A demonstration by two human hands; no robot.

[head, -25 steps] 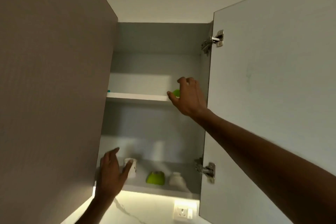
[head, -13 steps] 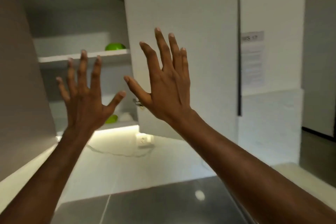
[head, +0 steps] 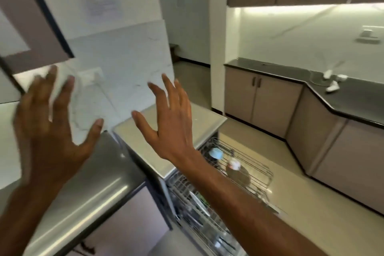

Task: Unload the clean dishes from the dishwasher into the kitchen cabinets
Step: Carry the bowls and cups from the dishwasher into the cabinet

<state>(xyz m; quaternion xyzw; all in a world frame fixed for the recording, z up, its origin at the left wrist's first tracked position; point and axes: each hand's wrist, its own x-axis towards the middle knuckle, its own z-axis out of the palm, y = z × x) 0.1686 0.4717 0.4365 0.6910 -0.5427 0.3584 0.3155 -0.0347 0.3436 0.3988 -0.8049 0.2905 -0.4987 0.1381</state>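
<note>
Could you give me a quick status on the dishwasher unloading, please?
Left hand and right hand open, empty. Dishwasher rack pulled out, dishes inside. Nothing blocking.

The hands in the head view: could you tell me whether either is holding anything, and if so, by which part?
Nothing is held. The left hand and right hand are both raised with fingers spread, empty, above the counter.

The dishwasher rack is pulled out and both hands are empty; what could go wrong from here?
1. The upper rack sticks out over the floor, so a leg could bump it.
2. The pale blue cup and the bottle look blurred; a hasty grip by the right hand might knock them over.
</note>
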